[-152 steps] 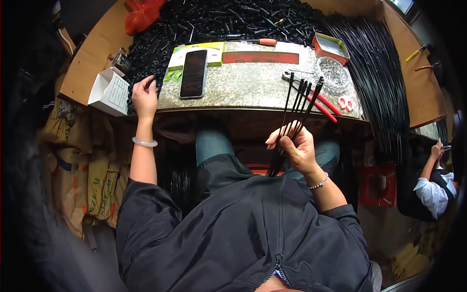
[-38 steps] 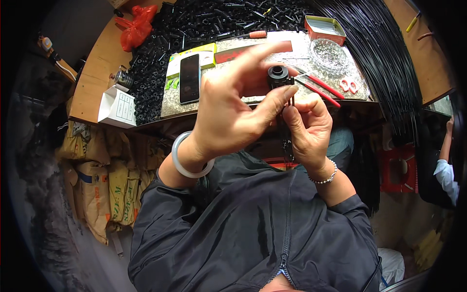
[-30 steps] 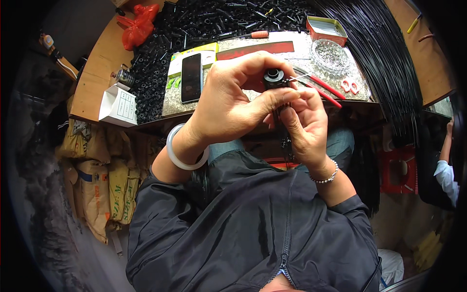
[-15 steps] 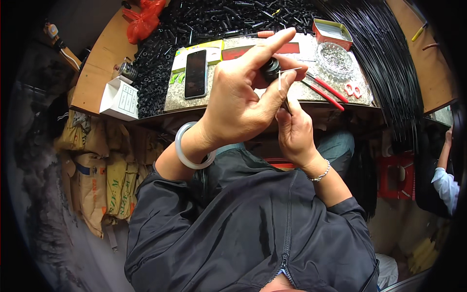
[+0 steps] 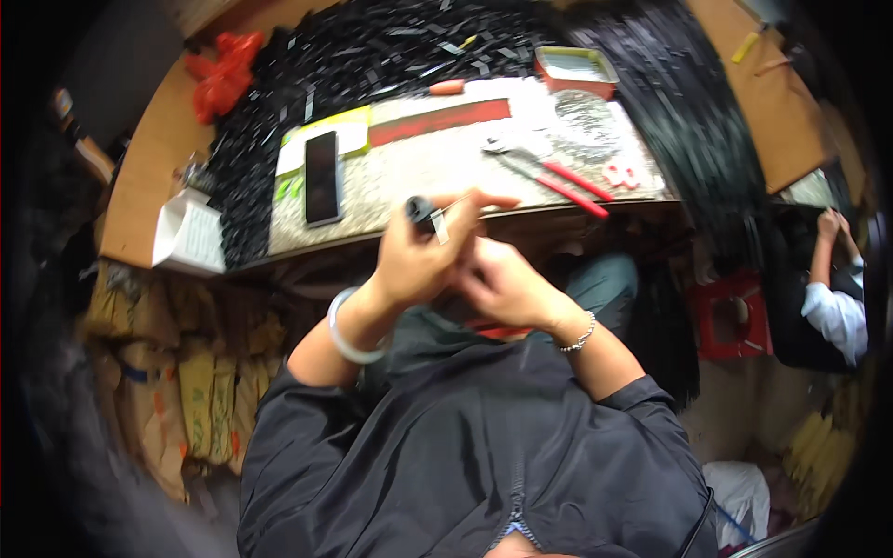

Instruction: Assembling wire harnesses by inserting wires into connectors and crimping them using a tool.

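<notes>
One black roll (image 5: 420, 210) in left hand (image 5: 419, 260), end facing up-left.

Phone (image 5: 322, 176) lies on slab (image 5: 419, 167), left of pliers (image 5: 549, 172)

Both hands have dropped lower and left; the small black roll (image 5: 420, 210) now tilts sideways

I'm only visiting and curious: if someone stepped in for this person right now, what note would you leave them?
Left hand: raised before the chest, pinching a small black cylindrical piece.
Right hand: close beside the left, fingers curled; what it grips is hidden.
On the bench: a dark phone, red-handled pliers, a red tray, heaps of black parts.
Done or left: cannot tell; this view is blurred.
</notes>
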